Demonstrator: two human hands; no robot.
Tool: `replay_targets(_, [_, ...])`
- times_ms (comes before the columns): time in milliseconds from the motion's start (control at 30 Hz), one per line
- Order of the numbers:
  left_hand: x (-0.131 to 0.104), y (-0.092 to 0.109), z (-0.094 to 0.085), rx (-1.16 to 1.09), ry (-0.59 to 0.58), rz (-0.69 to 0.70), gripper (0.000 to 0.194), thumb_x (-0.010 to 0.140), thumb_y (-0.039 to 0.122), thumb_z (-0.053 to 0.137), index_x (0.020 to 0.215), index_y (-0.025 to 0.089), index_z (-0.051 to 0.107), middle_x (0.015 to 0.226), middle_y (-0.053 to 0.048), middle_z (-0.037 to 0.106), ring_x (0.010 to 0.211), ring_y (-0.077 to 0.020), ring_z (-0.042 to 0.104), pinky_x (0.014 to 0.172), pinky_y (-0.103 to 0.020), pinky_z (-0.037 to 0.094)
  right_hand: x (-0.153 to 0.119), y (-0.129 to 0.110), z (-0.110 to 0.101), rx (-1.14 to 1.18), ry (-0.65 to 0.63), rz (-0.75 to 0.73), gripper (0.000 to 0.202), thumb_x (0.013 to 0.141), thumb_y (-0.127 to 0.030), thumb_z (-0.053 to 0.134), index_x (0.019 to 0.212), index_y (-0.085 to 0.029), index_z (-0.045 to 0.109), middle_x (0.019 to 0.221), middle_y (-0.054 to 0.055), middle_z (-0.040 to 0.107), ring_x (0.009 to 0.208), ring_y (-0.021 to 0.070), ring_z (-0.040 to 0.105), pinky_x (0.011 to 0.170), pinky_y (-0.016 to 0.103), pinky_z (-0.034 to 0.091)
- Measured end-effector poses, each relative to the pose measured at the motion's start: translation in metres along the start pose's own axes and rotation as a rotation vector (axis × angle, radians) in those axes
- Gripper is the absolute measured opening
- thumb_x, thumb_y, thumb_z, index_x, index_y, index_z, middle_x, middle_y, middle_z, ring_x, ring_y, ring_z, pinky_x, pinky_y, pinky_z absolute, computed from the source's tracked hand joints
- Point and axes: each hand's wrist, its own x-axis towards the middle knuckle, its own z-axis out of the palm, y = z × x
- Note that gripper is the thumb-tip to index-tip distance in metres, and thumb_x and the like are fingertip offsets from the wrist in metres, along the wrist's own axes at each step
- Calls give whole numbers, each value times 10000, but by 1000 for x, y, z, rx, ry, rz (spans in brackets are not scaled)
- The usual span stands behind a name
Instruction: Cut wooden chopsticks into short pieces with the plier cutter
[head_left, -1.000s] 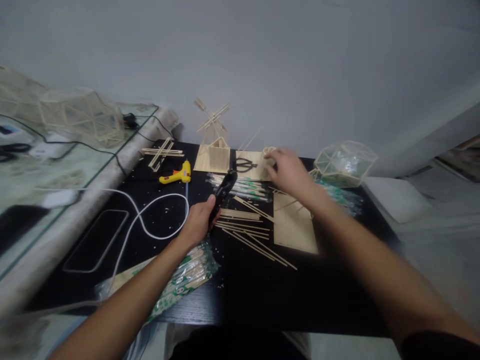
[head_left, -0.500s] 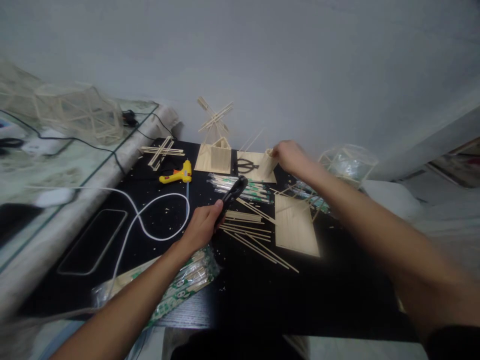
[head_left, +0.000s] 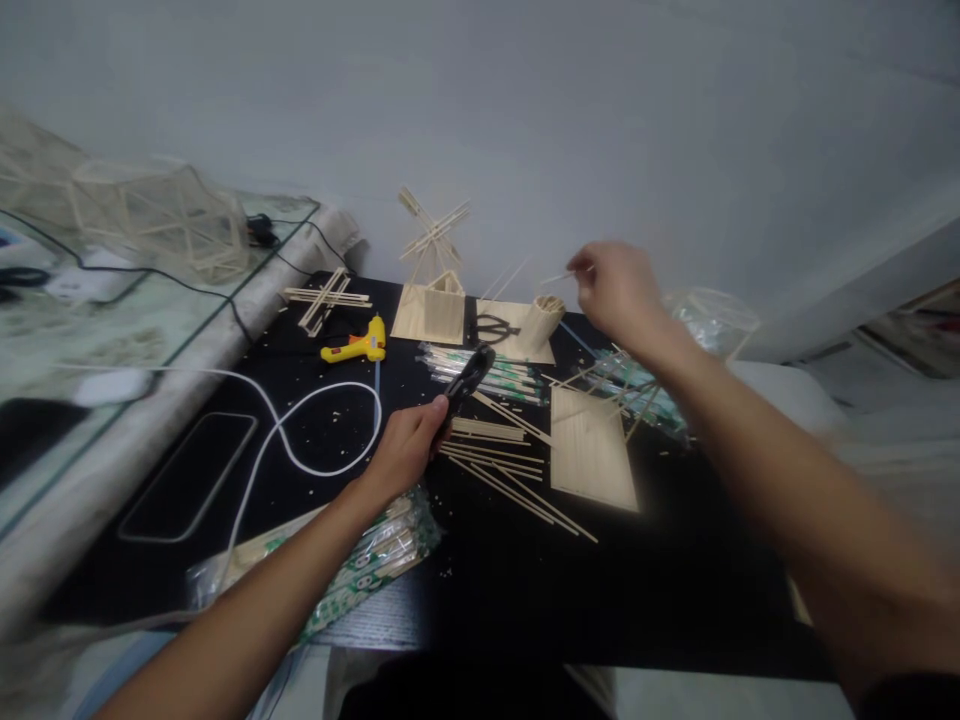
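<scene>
My left hand (head_left: 409, 445) is closed around a black hand tool (head_left: 471, 375), its end pointing away from me over the table; its exact kind is unclear. Raised at the back right, my right hand (head_left: 611, 285) pinches a thin wooden stick (head_left: 556, 279), which points left. Just below the stick stands a round wooden holder (head_left: 541, 325) with short sticks in its top, resting on a wooden board (head_left: 487, 315). Black-handled scissors (head_left: 496, 328) lie beside it. Several loose bamboo sticks (head_left: 510, 480) lie near my left hand, next to another wooden board (head_left: 592, 450).
A yellow glue gun (head_left: 364, 342) stands at the left behind a looped white cable (head_left: 300, 460). A stick windmill model (head_left: 442, 305) is at the back. Packaged chopsticks (head_left: 375, 560) lie at the front left. Crossed sticks (head_left: 328, 300) and a dark phone-like slab (head_left: 187, 480) are at the left.
My right hand has lifted away from the round holder, up and to the right, with a thin wooden stick now visible in its fingers. My left hand stays nearly still with the black tool.
</scene>
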Motion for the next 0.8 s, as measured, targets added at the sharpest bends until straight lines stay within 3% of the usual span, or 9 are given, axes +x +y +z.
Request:
replay_targets(100, [0, 1, 1, -97, 48, 16, 565, 950, 663, 458, 680, 178, 567, 536, 35, 469, 505, -111, 424, 497, -248, 318, -39, -24, -15, 318, 105, 84, 216, 937, -214, 537, 1065, -178, 707, 991, 98, 732, 887, 242, 682, 858, 423, 543])
replay_targets(167, [0, 4, 2, -136, 100, 9, 478, 900, 629, 584, 742, 178, 582, 533, 54, 456, 492, -102, 404, 491, -243, 313, -76, -43, -17, 583, 83, 162, 198, 937, -282, 574, 1061, -201, 705, 893, 62, 729, 780, 204, 685, 755, 373, 572])
replay_targets(300, [-1, 13, 5, -179, 179, -40, 418, 823, 569, 706, 810, 158, 629, 505, 65, 452, 465, -95, 390, 467, -244, 302, -147, -68, 1, 993, -55, 313, 123, 876, -320, 688, 937, -217, 717, 799, 31, 720, 695, 171, 682, 685, 339, 596])
replay_targets(400, [-2, 16, 8, -226, 125, -47, 448, 821, 577, 699, 828, 130, 672, 487, 64, 434, 451, -93, 388, 453, -241, 293, -179, -73, 22, 1145, -78, 439, 157, 846, -336, 743, 924, -203, 716, 799, 32, 725, 699, 163, 687, 703, 329, 604])
replay_targets(600, [-6, 12, 13, -45, -26, -36, 401, 803, 528, 730, 739, 137, 670, 512, 60, 432, 494, -86, 372, 477, -229, 280, -205, -73, 52, 1258, -105, 530, 257, 812, -420, 788, 894, -186, 721, 778, 42, 728, 681, 167, 689, 679, 320, 609])
replay_targets(700, [-7, 11, 15, 49, -37, -3, 379, 790, 500, 737, 696, 144, 649, 554, 53, 445, 531, -90, 383, 498, -226, 294, -207, -72, 57, 1335, -113, 562, 251, 797, -409, 808, 898, -196, 721, 801, 32, 729, 710, 163, 700, 692, 311, 621])
replay_targets(800, [-7, 12, 16, 53, -19, 3, 341, 793, 481, 734, 776, 143, 694, 583, 47, 490, 542, -99, 408, 514, -231, 328, -207, -67, 60, 1472, -155, 598, 286, 728, -344, 875, 936, -212, 729, 863, 18, 743, 799, 164, 723, 765, 311, 633])
